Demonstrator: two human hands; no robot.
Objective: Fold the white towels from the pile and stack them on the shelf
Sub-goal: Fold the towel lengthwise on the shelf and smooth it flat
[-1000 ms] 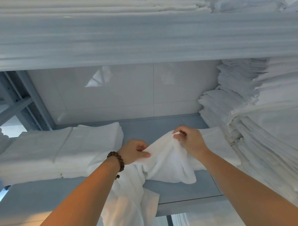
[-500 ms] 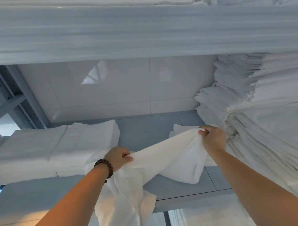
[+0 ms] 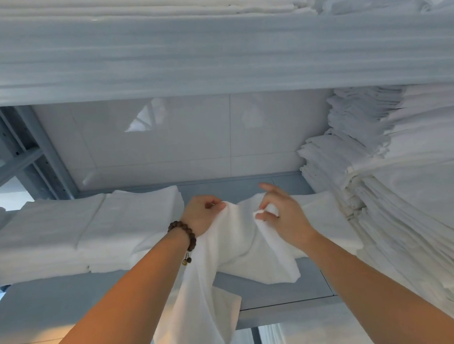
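White towel (image 3: 239, 252) looks soft, light, limp, sagging off the shelf (image 3: 70, 303) at its near edge; left hand (image 3: 201, 214) and right hand (image 3: 284, 218) each pinch its top hem, so corners are probably the best grip.

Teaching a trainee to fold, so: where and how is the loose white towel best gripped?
Pinch the loose towel at its top edge, from above, left hand and right hand apart. Its lower part hangs over the shelf lip, so a spread top edge likely lets it drop flat.
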